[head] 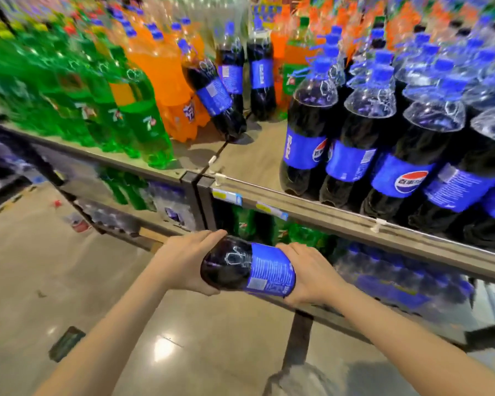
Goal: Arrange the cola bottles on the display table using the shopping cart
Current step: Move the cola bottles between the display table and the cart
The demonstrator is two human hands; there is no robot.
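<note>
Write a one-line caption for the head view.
Both hands, left and right, hold a cola bottle sideways below the display table.

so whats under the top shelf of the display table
Under the top shelf a lower level holds green bottles and shrink-wrapped packs of blue-labelled bottles. The shelf edge hides anything further back.

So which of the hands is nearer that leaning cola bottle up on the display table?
Left. The left hand grips the held bottle's neck end, below the leaning cola bottle; the right hand, at the base end, sits farther right.
</note>
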